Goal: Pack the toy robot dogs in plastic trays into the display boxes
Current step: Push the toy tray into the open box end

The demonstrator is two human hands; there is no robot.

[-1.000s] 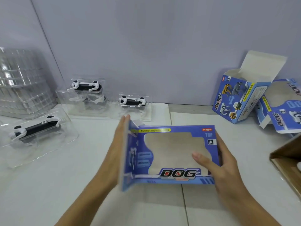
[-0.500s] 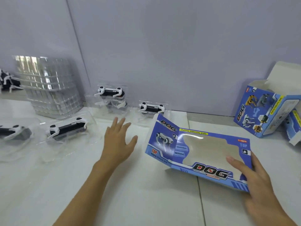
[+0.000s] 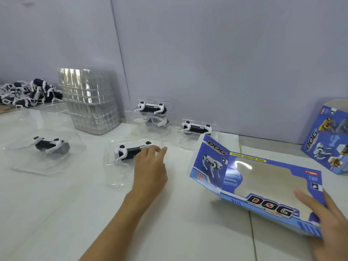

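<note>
While the right hand (image 3: 327, 221) gripped the blue windowed cardboard display box (image 3: 263, 187) by its near end, the left hand (image 3: 150, 166), fingers loosely spread, reached the black-and-white toy robot dog (image 3: 131, 150) in its clear plastic tray (image 3: 120, 172) on the table and ought to have clasped tray and dog together.

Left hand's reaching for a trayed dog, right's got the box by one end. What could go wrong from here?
1. The left hand meets the nearest toy dog with loosely spread fingers over the clear tray; gripping the dog alone could pull it from the tray.
2. The right hand holds the display box by one end only, tilted; the far open flap may sag during loading.
3. Other trayed dogs sit close behind; a sweep might knock them.
</note>
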